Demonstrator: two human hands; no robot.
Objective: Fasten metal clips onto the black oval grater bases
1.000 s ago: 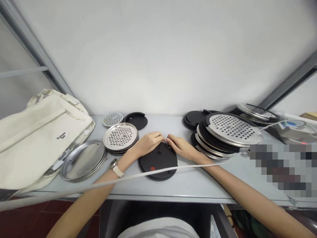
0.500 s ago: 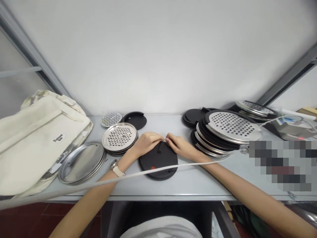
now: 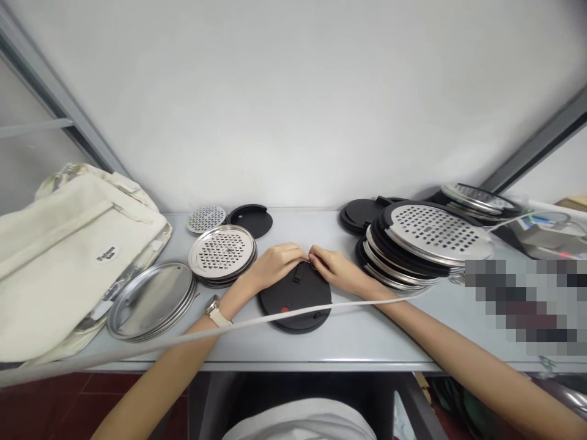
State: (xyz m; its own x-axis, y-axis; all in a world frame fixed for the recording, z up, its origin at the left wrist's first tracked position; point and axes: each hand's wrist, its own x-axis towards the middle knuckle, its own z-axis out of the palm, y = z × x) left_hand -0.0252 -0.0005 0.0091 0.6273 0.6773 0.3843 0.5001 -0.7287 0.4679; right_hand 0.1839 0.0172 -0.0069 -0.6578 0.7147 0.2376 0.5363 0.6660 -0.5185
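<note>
A round black disc (image 3: 298, 299) lies flat on the table in front of me, with an orange-red spot and a small black tab on its face. At its far edge my left hand (image 3: 279, 264) and my right hand (image 3: 337, 267) meet, fingertips nearly touching. Both are closed in a pinch on a small, thin metal part (image 3: 311, 263), possibly a ring; its exact shape is mostly hidden by the fingers. The left wrist wears a watch (image 3: 215, 310) with a pale strap. A white cable (image 3: 257, 321) crosses in front of the disc and over the left forearm.
To the left are a cream bag (image 3: 68, 263), stacked metal lids (image 3: 153, 299) and a stack topped by a perforated plate (image 3: 222, 252). A taller stack of perforated plates and black discs (image 3: 431, 235) stands right. More black discs (image 3: 252, 220) sit by the wall.
The view has shifted very slightly. Both hands stay at the disc's far edge, still pinching, with only small finger movement.
</note>
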